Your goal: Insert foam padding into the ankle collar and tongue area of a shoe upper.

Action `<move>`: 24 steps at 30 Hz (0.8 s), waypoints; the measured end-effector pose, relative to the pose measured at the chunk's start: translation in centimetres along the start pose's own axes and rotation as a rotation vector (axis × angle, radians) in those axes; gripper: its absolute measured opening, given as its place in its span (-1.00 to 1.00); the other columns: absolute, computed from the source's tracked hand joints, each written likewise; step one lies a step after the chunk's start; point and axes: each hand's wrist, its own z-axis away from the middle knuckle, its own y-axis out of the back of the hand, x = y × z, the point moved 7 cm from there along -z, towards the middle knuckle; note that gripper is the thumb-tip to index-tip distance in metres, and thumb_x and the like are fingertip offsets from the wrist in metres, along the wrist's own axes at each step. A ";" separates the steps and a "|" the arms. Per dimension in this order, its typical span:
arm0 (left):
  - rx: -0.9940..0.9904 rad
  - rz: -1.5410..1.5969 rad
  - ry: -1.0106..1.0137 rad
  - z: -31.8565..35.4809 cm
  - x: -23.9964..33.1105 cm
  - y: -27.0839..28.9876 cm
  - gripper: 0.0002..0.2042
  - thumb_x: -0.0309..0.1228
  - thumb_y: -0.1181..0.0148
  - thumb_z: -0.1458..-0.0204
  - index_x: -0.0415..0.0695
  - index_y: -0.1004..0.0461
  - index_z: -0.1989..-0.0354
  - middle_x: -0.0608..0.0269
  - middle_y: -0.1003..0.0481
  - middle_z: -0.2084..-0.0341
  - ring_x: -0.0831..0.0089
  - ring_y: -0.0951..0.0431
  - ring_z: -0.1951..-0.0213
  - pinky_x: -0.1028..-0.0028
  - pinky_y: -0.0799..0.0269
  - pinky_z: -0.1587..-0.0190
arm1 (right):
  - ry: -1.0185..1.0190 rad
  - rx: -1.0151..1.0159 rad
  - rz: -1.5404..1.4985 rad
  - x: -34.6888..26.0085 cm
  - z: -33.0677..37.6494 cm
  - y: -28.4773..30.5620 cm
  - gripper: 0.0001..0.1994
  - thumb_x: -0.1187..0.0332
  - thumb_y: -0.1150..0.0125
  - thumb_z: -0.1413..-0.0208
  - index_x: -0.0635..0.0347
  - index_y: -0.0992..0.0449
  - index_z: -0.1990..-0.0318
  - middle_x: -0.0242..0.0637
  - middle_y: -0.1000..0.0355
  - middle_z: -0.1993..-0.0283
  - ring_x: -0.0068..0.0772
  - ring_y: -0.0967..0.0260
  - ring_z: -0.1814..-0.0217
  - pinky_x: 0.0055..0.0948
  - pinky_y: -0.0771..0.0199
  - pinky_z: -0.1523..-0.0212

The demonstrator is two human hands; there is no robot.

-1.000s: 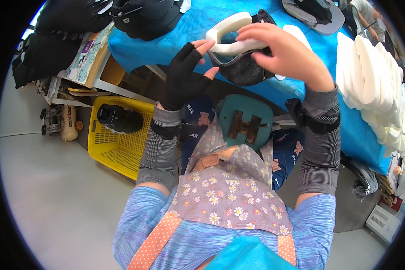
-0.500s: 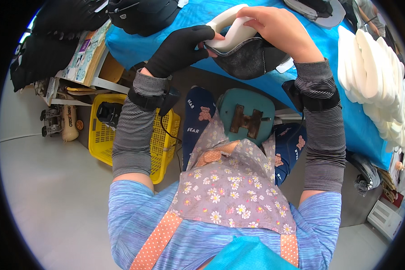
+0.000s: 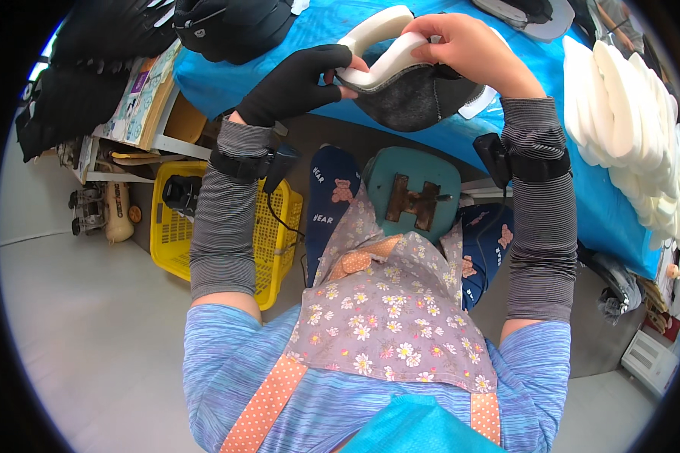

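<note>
Above the table's near edge, a curved white foam strip [image 3: 387,63] lies along the rim of a cup-shaped dark grey fabric piece [image 3: 408,102]. My left hand [image 3: 298,84], in a black glove with bare fingertips, is closed on the strip's left end and the fabric edge. From the right, my bare right hand [image 3: 468,49] pinches the strip's upper edge between thumb and fingers. The fabric piece hangs below the strip, its right side partly behind my right hand.
Blue sheeting [image 3: 574,204] covers the table. White foam pieces [image 3: 619,106] are stacked at the right; black items [image 3: 234,26] lie at the far left. A yellow basket [image 3: 279,249] stands left of my legs, and a green stool [image 3: 381,170] is between my knees.
My left hand has shifted slightly left with the strip's end. My right thumb and fingers have drawn together on the strip, and its edge now sits closer along the fabric rim.
</note>
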 end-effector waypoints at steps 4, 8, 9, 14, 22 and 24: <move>0.012 0.096 0.100 0.2 -0.1 0.3 -0.73 -0.40 -0.33 -0.01 -0.09 -0.58 0.08 0.35 -0.50 0.41 0.54 -0.38 0.39 0.55 -0.35 0.30 | -0.246 -0.045 -0.044 -0.3 0.3 -0.2 -0.72 0.34 -0.27 -0.09 0.04 -0.58 0.02 -0.21 -0.56 0.21 -0.37 -0.54 0.25 -0.44 -0.54 0.11; 0.093 -0.085 0.195 -0.7 -0.1 0.1 -0.77 -0.30 -0.24 -0.11 -0.17 -0.59 0.15 0.25 -0.55 0.50 0.54 -0.45 0.46 0.55 -0.36 0.34 | -0.087 0.028 0.103 -1.4 0.3 0.4 -0.74 0.33 -0.18 -0.08 0.11 -0.52 0.05 -0.09 -0.54 0.26 -0.13 -0.50 0.23 -0.28 -0.48 0.17; 0.147 -0.164 0.218 -0.9 0.0 0.2 -0.76 -0.28 -0.22 -0.12 -0.20 -0.59 0.16 0.20 -0.56 0.52 0.53 -0.47 0.49 0.55 -0.36 0.36 | 0.030 0.034 0.148 -2.2 0.3 0.6 -0.73 0.30 -0.10 -0.09 0.15 -0.46 0.07 0.05 -0.51 0.30 0.12 -0.46 0.22 -0.08 -0.43 0.22; 0.343 -0.189 0.246 -1.2 -0.7 0.1 -0.72 -0.27 -0.21 -0.12 -0.27 -0.58 0.19 0.09 -0.57 0.52 0.50 -0.52 0.49 0.52 -0.37 0.39 | -0.016 0.099 0.217 -1.3 0.6 0.2 -0.83 0.34 -0.03 -0.13 0.20 -0.42 0.20 0.03 -0.50 0.33 0.12 -0.46 0.23 -0.02 -0.41 0.24; 0.388 -0.214 0.272 -1.5 -1.4 0.4 -0.69 -0.24 -0.19 -0.12 -0.28 -0.57 0.16 0.15 -0.56 0.54 0.54 -0.49 0.51 0.54 -0.36 0.42 | -0.157 0.140 0.242 -1.3 1.1 0.6 -0.84 0.32 -0.04 -0.14 0.19 -0.41 0.21 0.01 -0.50 0.32 0.13 -0.46 0.23 0.01 -0.39 0.26; 0.281 0.032 0.322 -1.1 -2.1 0.3 -0.72 -0.25 -0.15 -0.16 -0.22 -0.58 0.16 0.28 -0.53 0.53 0.60 -0.43 0.50 0.58 -0.32 0.40 | -0.146 0.129 0.134 -1.3 1.5 1.1 -0.82 0.30 -0.13 -0.09 0.17 -0.45 0.21 -0.04 -0.51 0.33 0.09 -0.47 0.24 -0.05 -0.40 0.27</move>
